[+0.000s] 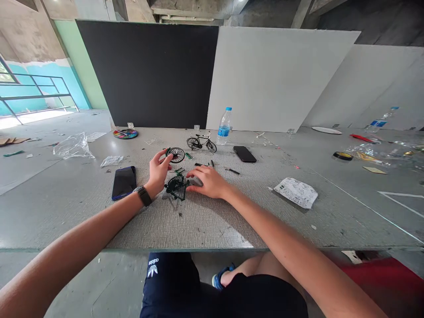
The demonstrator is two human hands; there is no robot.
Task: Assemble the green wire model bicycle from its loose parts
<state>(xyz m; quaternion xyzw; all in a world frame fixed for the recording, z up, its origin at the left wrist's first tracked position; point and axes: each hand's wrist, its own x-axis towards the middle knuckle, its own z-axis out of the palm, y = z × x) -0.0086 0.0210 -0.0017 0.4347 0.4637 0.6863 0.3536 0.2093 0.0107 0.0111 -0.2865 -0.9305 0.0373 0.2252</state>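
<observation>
My left hand (159,171) is closed on a small black spoked wheel (178,155), pinched at its left side between thumb and fingers. Just in front of it is a dark model bicycle frame (179,187) with a wheel fitted. My right hand (208,182) has thumb and fingertips around the right end of this frame; the exact contact is small and hard to see. Loose green parts (188,156) and thin black pieces (232,170) lie around the hands. Farther back, a whole black model bicycle (201,143) stands upright.
A water bottle (224,128) stands behind the model bicycle. Phones lie at left (123,183) and right (244,154). A printed sheet (296,192) is on the right, a colourful disc (125,134) at back left, crumpled clear plastic (73,148) at left, and black tape (342,156) far right.
</observation>
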